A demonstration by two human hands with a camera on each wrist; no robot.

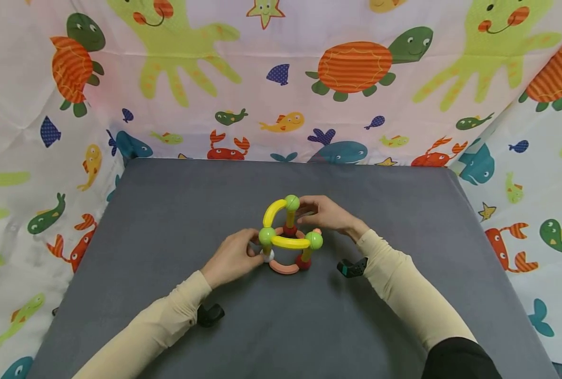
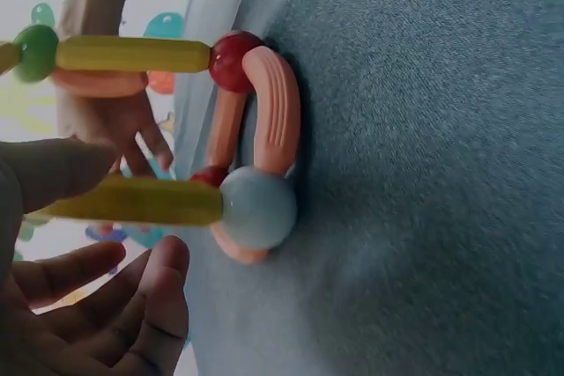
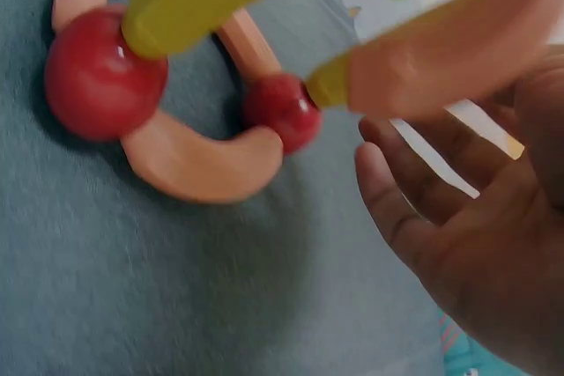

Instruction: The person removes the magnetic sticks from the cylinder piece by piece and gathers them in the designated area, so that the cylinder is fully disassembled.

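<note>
A ball-and-rod frame (image 1: 290, 243) is flanked between the side edges of the table (image 1: 190, 200).
The left hand (image 1: 230, 256) is seen with fingers apart; whether the right hand (image 1: 327, 213) is clamped cannot be told.

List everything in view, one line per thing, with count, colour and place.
Green balls: three, green, structure's top
Yellow arcs: two, yellow, linking the green balls
Yellow uprights: three, yellow, between top and base
Red balls: two, red, base
White ball: one, white, base, left
Peach arcs: four, peach, three in base, one higher
Table: one, grey, under the structure
Printed cloth: count unclear, white with colourful sea animals, around the table
Wrist devices: two, dark, one per wrist
Sleeves: two, cream, on the forearms; black fabric higher on the right
Left hand: one, at the left upright
Right hand: one, at the structure's back right
</note>
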